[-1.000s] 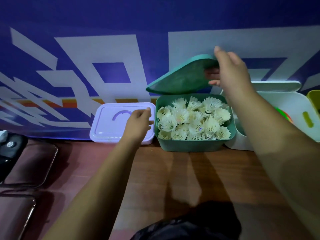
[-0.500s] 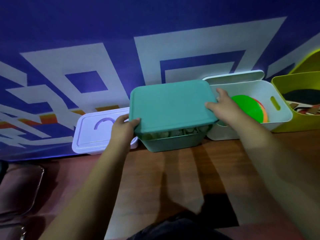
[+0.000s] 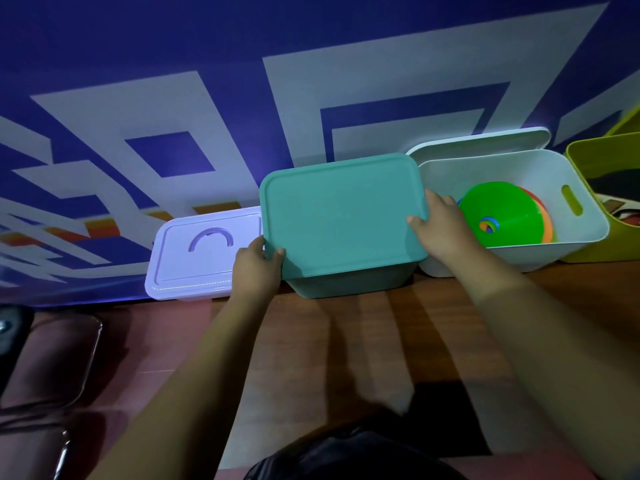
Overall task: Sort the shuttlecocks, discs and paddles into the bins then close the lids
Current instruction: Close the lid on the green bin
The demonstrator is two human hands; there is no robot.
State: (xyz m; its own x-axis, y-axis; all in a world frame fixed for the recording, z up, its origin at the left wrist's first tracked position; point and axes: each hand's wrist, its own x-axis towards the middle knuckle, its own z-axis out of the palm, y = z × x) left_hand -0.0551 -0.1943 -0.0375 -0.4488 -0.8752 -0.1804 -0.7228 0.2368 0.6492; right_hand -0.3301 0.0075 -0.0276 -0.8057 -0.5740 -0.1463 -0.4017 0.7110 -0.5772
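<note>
A teal lid [image 3: 341,213] lies flat on the teal bin [image 3: 353,282] at the centre, hiding the shuttlecocks inside. My left hand [image 3: 256,268] grips the lid's front left corner. My right hand [image 3: 440,226] holds its right edge. To the right stands an open white bin [image 3: 519,252] holding stacked discs [image 3: 504,213], green on top, with its white lid [image 3: 485,142] leaning behind it. A yellow-green bin [image 3: 595,161] at the far right is open with dark items inside.
A closed white box with a purple handle [image 3: 204,251] sits left of the teal bin. All bins stand on a wooden table [image 3: 346,358] against a blue and white wall. Chairs [image 3: 45,368] are at the lower left.
My right hand swung the teal lid down from upright onto the shuttlecock bin. My left hand moved from the white box to the lid's left corner. The lid now sits flat.
</note>
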